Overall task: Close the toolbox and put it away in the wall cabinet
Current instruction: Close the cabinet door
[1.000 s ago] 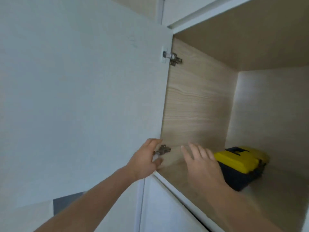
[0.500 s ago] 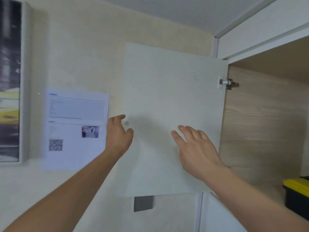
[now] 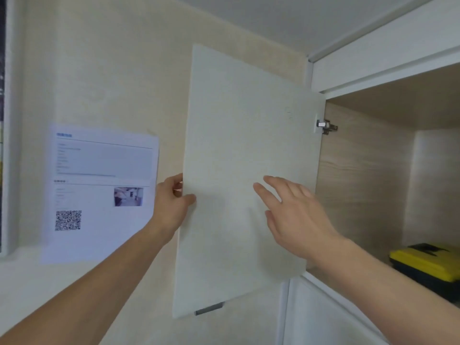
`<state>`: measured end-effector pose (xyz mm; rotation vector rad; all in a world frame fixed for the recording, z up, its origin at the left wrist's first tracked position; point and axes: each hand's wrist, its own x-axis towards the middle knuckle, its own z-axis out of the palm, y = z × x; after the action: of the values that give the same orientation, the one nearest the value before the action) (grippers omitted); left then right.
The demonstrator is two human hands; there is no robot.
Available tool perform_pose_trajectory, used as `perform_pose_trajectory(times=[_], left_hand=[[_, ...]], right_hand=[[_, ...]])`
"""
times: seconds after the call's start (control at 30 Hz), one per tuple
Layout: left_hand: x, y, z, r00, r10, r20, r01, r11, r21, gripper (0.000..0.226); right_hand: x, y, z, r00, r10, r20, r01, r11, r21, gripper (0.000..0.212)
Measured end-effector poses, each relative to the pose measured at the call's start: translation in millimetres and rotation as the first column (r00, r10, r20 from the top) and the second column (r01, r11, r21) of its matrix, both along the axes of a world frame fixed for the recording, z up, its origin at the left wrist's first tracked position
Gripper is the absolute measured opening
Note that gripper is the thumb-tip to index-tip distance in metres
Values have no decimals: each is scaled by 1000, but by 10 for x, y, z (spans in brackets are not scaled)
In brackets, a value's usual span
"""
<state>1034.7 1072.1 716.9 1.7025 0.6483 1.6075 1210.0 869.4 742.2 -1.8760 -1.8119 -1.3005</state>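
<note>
I see my left hand (image 3: 171, 204) gripping the door (image 3: 249, 170) edge; right hand (image 3: 296, 220) spread, released, before its face. Right of those fingers, the toolbox (image 3: 428, 263) sits inside the cabinet (image 3: 361, 183), partly cut off.

Hidden, cropped and unreadable parts

The toolbox (image 3: 428, 265) is cut off by the right edge and partly covered by the right forearm, so its latches are out of sight. The left hand (image 3: 171, 205) wraps the free edge of the cabinet door (image 3: 239, 170); its fingertips sit behind the panel. The printed sheet (image 3: 99, 192) on the wall is blurred, its text and small photo illegible. A dark frame (image 3: 2, 120) is cropped at the left edge.
</note>
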Motion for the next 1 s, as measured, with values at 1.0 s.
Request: perform_pose_trajectory(times=[1.0], left_hand=[[2660, -2645, -406, 884, 205, -421, 414, 80, 907, 71]], right_hand=[[1501, -2922, 614, 731, -463, 501, 482, 870, 100, 52]])
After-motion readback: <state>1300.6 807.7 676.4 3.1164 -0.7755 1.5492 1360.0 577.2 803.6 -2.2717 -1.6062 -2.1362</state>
